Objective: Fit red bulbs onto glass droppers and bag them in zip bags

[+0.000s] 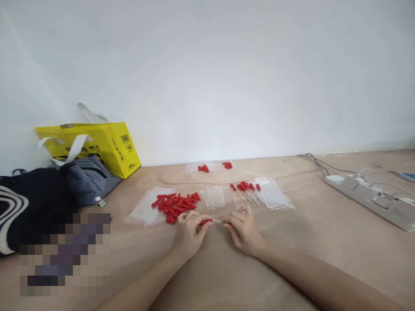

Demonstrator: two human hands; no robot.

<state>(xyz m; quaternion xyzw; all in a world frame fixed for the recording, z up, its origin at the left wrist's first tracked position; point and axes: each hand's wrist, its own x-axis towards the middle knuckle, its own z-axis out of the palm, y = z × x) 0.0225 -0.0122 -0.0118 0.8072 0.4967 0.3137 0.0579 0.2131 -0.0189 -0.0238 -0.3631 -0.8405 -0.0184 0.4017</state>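
My left hand (191, 231) is closed on a red rubber dropper bulb (206, 222). In the fingertips of my right hand (241, 229) is a thin clear dropper tube (216, 221), whose left end meets the bulb's mouth; how far it sits inside I cannot tell. Just beyond my left hand lies a heap of loose red bulbs (171, 206), partly on clear plastic bags (147, 207). Bare clear tubes (215, 198) lie in a row past both hands. To their right are several tubes fitted with red bulbs (248, 190), beside another stack of plastic bags (274, 194).
Near the wall lies a plastic bag (214, 167) with red bulbs and tubes. A yellow carrier bag (123, 147), a striped pouch (90, 179) and a black bag (39, 207) stand at left, with a blurred-out patch in front. A white power strip (366, 201) with cables is at right.
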